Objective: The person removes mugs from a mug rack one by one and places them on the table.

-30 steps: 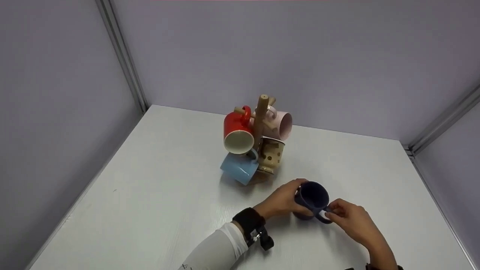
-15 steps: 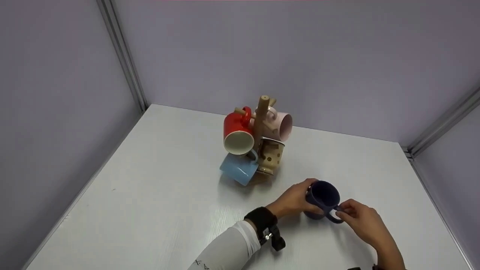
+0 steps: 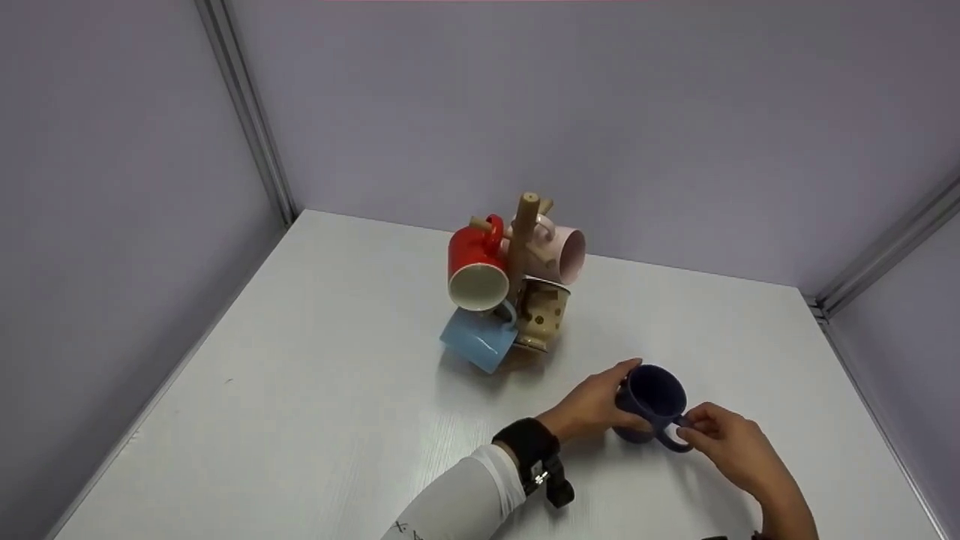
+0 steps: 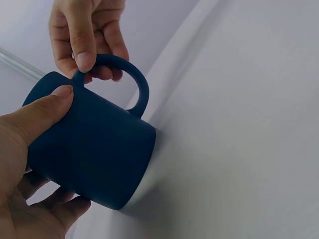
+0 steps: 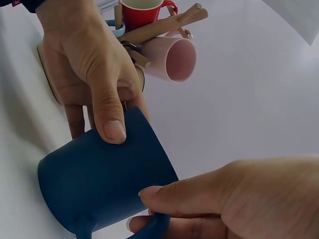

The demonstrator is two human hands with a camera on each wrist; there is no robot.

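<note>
Plainly dark blue mug (image 3: 651, 401), matte, looped handle, tilted.

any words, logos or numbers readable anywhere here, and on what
Small dark marks on the white sleeve near the bottom edge of the head view: too small and cut off to read.
No text shows on the dark blue mug, the hanging mugs on the wooden rack, the table or the walls.

The left arm has a long white sleeve (image 3: 465, 502) with small dark marks near the bottom edge. A thick black wrist strap (image 3: 525, 444) sits by the left hand (image 3: 592, 409), with a small black clip (image 3: 556, 489) and shiny screw. The right hand (image 3: 731, 450) is bare.
</note>
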